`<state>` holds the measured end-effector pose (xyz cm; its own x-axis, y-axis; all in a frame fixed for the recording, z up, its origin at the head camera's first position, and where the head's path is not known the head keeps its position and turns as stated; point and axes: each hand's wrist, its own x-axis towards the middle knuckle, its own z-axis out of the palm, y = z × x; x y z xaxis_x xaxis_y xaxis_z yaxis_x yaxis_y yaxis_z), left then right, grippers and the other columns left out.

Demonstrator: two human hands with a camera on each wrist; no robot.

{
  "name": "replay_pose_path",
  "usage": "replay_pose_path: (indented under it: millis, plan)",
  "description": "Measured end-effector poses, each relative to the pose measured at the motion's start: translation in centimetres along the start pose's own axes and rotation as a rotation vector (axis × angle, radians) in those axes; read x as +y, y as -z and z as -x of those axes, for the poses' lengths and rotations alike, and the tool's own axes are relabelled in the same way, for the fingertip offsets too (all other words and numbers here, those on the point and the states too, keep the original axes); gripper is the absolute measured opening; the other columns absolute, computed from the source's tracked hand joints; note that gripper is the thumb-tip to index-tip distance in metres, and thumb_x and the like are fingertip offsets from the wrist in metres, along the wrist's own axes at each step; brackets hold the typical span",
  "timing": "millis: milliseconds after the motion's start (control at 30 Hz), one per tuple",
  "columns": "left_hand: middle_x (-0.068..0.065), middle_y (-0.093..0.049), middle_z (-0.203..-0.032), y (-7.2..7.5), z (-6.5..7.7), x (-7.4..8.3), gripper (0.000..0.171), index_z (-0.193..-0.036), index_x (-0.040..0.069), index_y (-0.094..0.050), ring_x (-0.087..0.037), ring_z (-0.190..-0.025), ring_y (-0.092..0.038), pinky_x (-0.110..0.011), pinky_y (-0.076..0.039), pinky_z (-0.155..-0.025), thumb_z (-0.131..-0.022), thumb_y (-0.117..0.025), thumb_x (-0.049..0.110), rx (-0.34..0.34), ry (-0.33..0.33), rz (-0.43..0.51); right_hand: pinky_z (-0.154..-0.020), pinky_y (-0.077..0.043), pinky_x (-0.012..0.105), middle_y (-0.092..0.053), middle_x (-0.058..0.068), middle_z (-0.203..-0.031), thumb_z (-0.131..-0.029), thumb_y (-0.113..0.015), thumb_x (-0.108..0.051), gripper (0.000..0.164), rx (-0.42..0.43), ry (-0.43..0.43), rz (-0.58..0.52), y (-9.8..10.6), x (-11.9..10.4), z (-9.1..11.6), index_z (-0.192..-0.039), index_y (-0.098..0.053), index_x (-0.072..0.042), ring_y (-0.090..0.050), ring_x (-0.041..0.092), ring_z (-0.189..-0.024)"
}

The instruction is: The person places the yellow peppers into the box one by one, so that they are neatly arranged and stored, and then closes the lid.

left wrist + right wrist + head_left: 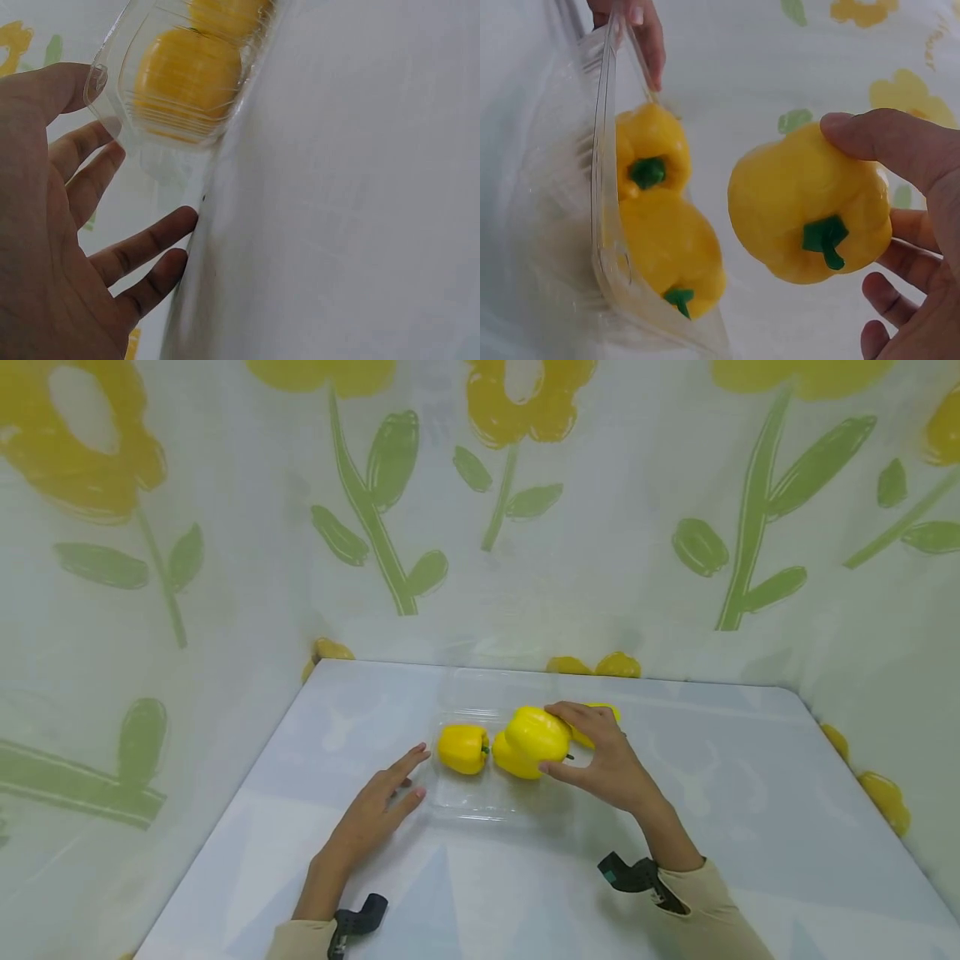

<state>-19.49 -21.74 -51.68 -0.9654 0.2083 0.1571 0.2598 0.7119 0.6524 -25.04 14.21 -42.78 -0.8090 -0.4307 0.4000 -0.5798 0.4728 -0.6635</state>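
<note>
My right hand (603, 760) holds a yellow bell pepper (538, 735) between thumb and fingers, above the clear plastic container (465, 802). In the right wrist view the held pepper (806, 206) shows its green stem, apart from the container wall. Two more bell peppers lie inside: one at left (461, 749), the other (513, 762) partly hidden under the held one. At the container's left side is my left hand (371, 818), fingers extended; in the left wrist view, fingertips (112, 127) meet its clear rim.
Another yellow pepper (603, 710) shows behind my right hand, mostly hidden. The container's clear lid (495, 685) seems to stand raised at its far side. Flower-printed curtains (600, 568) border the white table (720, 777) at the back and sides.
</note>
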Motion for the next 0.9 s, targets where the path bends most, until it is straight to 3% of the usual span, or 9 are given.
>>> replay_pose_path:
  millis: [367,567,900]
  plan:
    - [0.023,-0.027,-0.159,0.2,0.1,0.0,0.058,-0.156,0.036,-0.035,-0.017,-0.118,-0.054,-0.054,-0.041,-0.102,-0.102,-0.056,0.042,0.010,0.002,-0.004,-0.094,-0.039,0.050,-0.053,-0.008,-0.144,-0.077,-0.089,-0.035,0.073,-0.059,-0.007,0.039,-1.8,-0.9,-1.1,-0.142,-0.056,-0.026,-0.040,0.021,-0.120]
    - [0.024,-0.026,-0.159,0.3,0.0,-0.2,0.058,-0.156,0.038,-0.034,-0.015,-0.117,-0.054,-0.053,-0.041,-0.102,-0.102,-0.055,0.045,0.023,-0.009,-0.017,-0.092,-0.039,0.046,-0.052,-0.012,-0.144,-0.078,-0.088,-0.031,0.074,-0.096,0.034,0.015,-3.2,-1.5,-1.8,-0.144,-0.055,-0.027,-0.040,0.018,-0.117]
    - [0.020,-0.028,-0.160,0.1,0.1,0.1,0.058,-0.156,0.032,-0.037,-0.019,-0.118,-0.055,-0.052,-0.042,-0.101,-0.102,-0.054,0.045,0.021,-0.043,-0.007,-0.092,-0.040,0.045,-0.053,-0.011,-0.145,-0.079,-0.087,-0.035,0.072,-0.154,0.061,0.018,-4.5,-2.5,-2.0,-0.143,-0.056,-0.027,-0.040,0.017,-0.116]
